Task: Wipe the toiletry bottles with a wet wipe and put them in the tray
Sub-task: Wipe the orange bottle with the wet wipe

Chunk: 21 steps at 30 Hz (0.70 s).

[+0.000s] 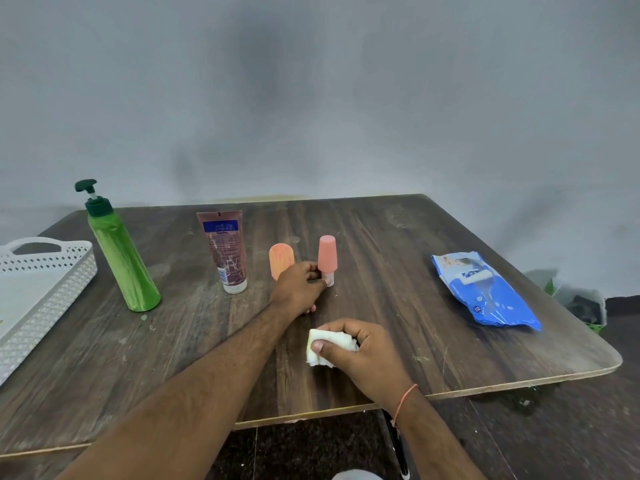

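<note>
My left hand [298,286] pinches the base of a small pink-capped bottle [327,258] that stands upright in the middle of the table. Partly hidden behind that hand is a small orange bottle [281,258]. My right hand [360,348] grips a folded white wet wipe [320,346] just above the table, nearer to me. Left of the orange bottle a brown tube [225,251] stands on its white cap. Further left is a tall green pump bottle [121,258]. A white lattice tray [48,285] sits at the table's left edge.
A blue pack of wet wipes [485,289] lies at the right side of the wooden table [381,306]. The table's front edge runs close under my forearms. A grey wall stands behind the table. Dark floor shows below.
</note>
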### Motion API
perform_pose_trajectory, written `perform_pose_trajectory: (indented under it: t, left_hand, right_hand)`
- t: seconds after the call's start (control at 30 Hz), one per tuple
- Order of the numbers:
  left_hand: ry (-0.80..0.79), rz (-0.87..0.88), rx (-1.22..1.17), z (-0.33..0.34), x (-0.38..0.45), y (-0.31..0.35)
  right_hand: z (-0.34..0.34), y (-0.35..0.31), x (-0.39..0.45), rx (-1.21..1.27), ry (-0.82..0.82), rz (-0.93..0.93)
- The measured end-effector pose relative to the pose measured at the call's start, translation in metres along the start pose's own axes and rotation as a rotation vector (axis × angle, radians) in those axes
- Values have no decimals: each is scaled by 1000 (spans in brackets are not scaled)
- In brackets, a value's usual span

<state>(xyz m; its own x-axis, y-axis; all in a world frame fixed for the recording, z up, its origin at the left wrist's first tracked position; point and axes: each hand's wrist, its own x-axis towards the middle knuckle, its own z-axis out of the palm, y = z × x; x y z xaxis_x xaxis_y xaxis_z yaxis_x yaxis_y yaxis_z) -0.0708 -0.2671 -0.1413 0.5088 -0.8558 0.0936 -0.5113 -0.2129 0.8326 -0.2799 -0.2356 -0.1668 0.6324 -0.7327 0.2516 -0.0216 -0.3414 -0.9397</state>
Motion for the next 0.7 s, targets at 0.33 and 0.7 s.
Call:
perform_pose_trajectory:
  t: [0.33,0.7]
  left_hand:
    - [5,56,13,-1,-7,-1]
    - [91,-69,-260,-16,-47,-13]
  right_hand:
    - [-1,-1,1,3,-2,21]
    - [-3,-6,-1,-26,3,20]
